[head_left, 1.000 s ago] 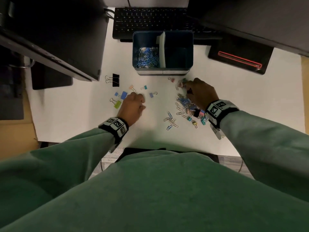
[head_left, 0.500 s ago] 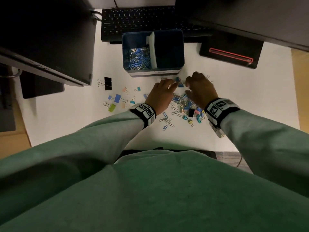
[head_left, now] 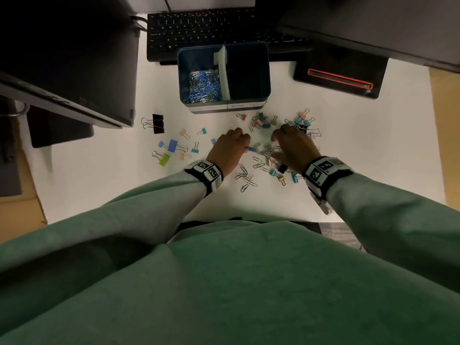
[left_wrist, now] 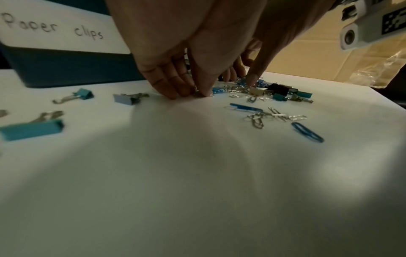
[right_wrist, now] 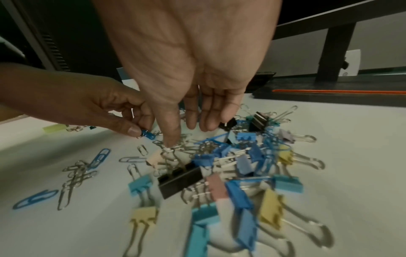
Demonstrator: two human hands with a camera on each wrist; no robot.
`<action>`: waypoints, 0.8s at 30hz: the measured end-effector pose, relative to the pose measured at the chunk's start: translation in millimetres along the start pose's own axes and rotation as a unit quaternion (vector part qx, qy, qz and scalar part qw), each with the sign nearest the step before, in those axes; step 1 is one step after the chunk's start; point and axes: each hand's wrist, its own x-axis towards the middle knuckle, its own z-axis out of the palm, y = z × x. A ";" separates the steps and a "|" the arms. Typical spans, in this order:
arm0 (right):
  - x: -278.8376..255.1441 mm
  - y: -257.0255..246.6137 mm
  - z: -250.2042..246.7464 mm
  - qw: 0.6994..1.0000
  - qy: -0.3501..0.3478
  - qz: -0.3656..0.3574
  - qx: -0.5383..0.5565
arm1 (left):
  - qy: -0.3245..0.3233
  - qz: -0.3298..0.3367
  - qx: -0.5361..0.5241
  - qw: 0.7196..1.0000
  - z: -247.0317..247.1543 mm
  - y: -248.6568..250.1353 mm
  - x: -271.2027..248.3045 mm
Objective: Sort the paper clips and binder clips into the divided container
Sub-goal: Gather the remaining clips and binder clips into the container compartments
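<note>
The blue divided container [head_left: 265, 78] stands at the back, its front labelled "Paper clips" [left_wrist: 54, 29]. Its left compartment holds paper clips [head_left: 204, 85]; the right one looks dark. In front lies a mixed pile of paper clips and coloured binder clips [head_left: 267, 151] [right_wrist: 219, 165]. My left hand [head_left: 240, 143] is at the pile's left edge, thumb and fingers [left_wrist: 175, 87] pinching a blue paper clip [right_wrist: 146, 134]. My right hand [head_left: 283, 139] hovers over the pile, fingers [right_wrist: 211, 114] nearly straight, thumb tip touching silver paper clips [right_wrist: 173, 147].
More binder clips lie to the left, among them a black one [head_left: 158, 123], a blue one [head_left: 172, 145] and a green one [head_left: 164, 159]. Loose paper clips [head_left: 245, 179] lie near the table's front edge. A keyboard [head_left: 199, 31] and monitors stand behind.
My left hand has come from the binder clips on the left across to the pile and pinched a paper clip. My right hand has stayed over the pile.
</note>
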 end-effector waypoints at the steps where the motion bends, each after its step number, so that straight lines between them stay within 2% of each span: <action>1: 1.6 -5.4 1.5 1.000 -0.005 -0.009 -0.003 | 0.001 -0.006 -0.007 1.000 0.1 -4.1 -4.1; 6: 13.7 -29.1 14.7 0.999 -0.005 -0.029 0.024 | 0.018 -0.071 -0.094 0.993 -5.8 -15.7 -22.7; 10: 22.5 -37.2 20.6 0.998 -0.031 -0.031 0.050 | 0.038 -0.100 -0.170 0.980 -25.3 -15.7 -36.1; 13: 24.0 -32.2 20.3 0.990 -0.040 -0.011 0.133 | 0.105 -0.116 -0.224 0.962 -50.8 -17.4 -41.0; 16: 22.5 -30.9 10.5 0.975 -0.037 0.011 0.217 | 0.191 -0.151 -0.271 0.931 -86.8 -26.5 -37.7; 19: 24.1 -43.0 -14.5 0.960 -0.031 -0.010 0.278 | 0.256 -0.181 -0.252 0.916 -116.4 -48.6 -16.7; 21: 32.5 -58.5 -37.2 0.941 0.001 -0.021 0.338 | 0.248 -0.198 -0.206 0.926 -125.9 -65.2 1.7; 24: 58.3 -89.1 -72.4 0.907 0.085 -0.047 0.409 | 0.177 -0.195 -0.118 0.957 -125.8 -78.4 18.5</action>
